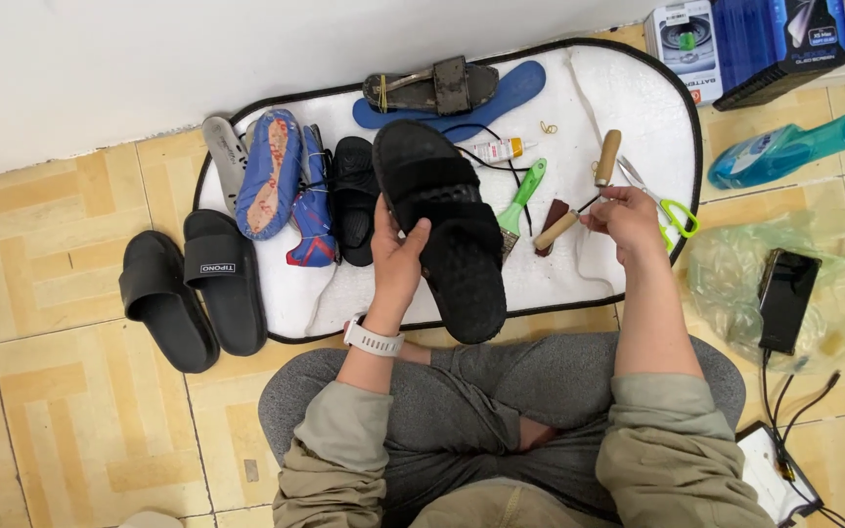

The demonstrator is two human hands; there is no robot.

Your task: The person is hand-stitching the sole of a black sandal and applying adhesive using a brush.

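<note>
My left hand (396, 256) grips a black two-strap sandal (447, 225) by its left edge and holds it above the white mat (628, 108). A white watch sits on that wrist. My right hand (626, 217) is closed on a wooden-handled tool (557, 230), with a thin dark thread running from it. A second wooden-handled tool (607, 156) lies on the mat just beyond that hand, and green-handled scissors (665, 205) lie to its right. A green-handled brush (521, 196) and a small glue tube (497, 150) rest on the mat between my hands.
On the mat's left lie a blue worn shoe sole (269, 174), a blue shoe (313, 210), a black shoe (354, 196) and a grey insole (225, 152); a blue insole (501, 93) lies behind. Two black slides (193, 293) stand left. Spray bottle (784, 149), boxes, bag with phone (786, 298) right.
</note>
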